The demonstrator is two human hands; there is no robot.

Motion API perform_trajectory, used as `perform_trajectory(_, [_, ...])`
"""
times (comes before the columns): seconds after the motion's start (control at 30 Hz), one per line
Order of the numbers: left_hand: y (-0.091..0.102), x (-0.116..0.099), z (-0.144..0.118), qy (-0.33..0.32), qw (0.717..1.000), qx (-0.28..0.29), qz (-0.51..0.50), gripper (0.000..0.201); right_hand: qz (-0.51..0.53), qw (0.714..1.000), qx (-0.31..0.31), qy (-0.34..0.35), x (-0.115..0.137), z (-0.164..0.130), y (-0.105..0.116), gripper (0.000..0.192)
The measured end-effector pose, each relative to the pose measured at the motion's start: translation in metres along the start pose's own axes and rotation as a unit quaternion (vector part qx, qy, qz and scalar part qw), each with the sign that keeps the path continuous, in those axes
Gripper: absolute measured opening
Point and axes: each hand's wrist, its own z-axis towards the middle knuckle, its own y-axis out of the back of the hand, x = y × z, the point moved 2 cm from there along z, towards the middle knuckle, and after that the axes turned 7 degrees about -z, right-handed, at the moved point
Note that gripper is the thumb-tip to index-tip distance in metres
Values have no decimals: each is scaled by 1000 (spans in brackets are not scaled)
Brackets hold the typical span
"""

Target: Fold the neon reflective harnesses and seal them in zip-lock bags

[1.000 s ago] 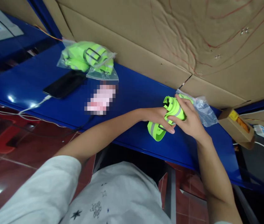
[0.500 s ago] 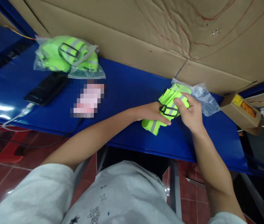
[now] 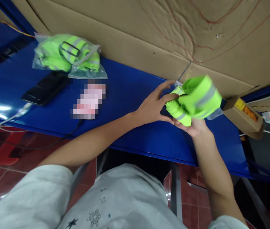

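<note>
We hold a neon band (image 3: 197, 98) above the table's (image 3: 135, 92) back edge, near its right end. Our right hand (image 3: 193, 125) grips it from beneath; our left hand (image 3: 152, 106) pinches its left end, other fingers spread. A clear bag (image 3: 214, 113) lies behind it. Bagged bands (image 3: 69, 57), a phone (image 3: 44, 89) sit far left.
</note>
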Motion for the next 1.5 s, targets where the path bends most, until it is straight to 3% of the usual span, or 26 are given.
perform_trajectory(0.1, [5, 5, 6, 27, 997, 36, -59, 88, 95, 992, -9, -78, -6, 3, 1, 56])
perform_trajectory(0.2, [15, 13, 13, 129, 970, 78, -190, 102, 81, 986, -120, -77, -11, 12, 9, 44])
perform_trajectory(0.3, [27, 17, 17, 242, 894, 106, -361, 106, -52, 973, -219, 46, -3, 10, 19, 41])
perform_trajectory(0.37, [33, 18, 17, 306, 844, 62, -436, 93, -181, 945, -246, 120, 7, 1, 22, 45])
perform_trajectory(0.43, [34, 16, 16, 352, 807, 15, -473, 77, -304, 904, -259, 152, 16, -10, 21, 50])
perform_trajectory(0.5, [28, 10, 14, 370, 790, 29, -488, 83, -382, 872, -261, 161, 22, -20, 18, 54])
perform_trajectory(0.57, [19, 2, 12, 361, 800, 90, -470, 101, -405, 856, -277, 164, 24, -25, 16, 56])
perform_trajectory(0.63, [12, -3, 12, 343, 833, 129, -415, 107, -393, 859, -294, 149, 24, -27, 15, 57])
perform_trajectory(0.77, [11, -3, 12, 311, 900, 159, -261, 74, -293, 891, -304, 168, 25, -22, 13, 56])
perform_trajectory(0.87, [14, 0, 13, 280, 922, 203, -174, 55, -225, 920, -246, 205, 22, -14, 10, 49])
perform_trajectory(0.93, [17, -2, 15, 253, 945, 181, -100, 63, -211, 934, -214, 192, 16, -6, 10, 49])
perform_trajectory(1.03, [22, -6, 18, 227, 972, 47, 46, 83, -239, 923, -252, 167, 10, 0, 13, 56])
perform_trajectory(1.13, [23, -6, 17, 246, 966, -31, 73, 77, -282, 892, -320, 149, 11, -4, 12, 61])
perform_trajectory(1.2, [19, -1, 15, 265, 964, -23, 6, 72, -290, 888, -332, 130, 14, -11, 7, 63])
perform_trajectory(1.27, [13, 4, 13, 289, 949, -4, -127, 74, -282, 891, -335, 119, 17, -18, 0, 64])
perform_trajectory(1.4, [-2, -2, 13, 318, 847, 26, -426, 89, -243, 897, -349, 121, 16, -24, -14, 57])
perform_trajectory(1.5, [-10, -13, 15, 309, 788, 10, -533, 79, -217, 909, -340, 105, 13, -20, -23, 56])
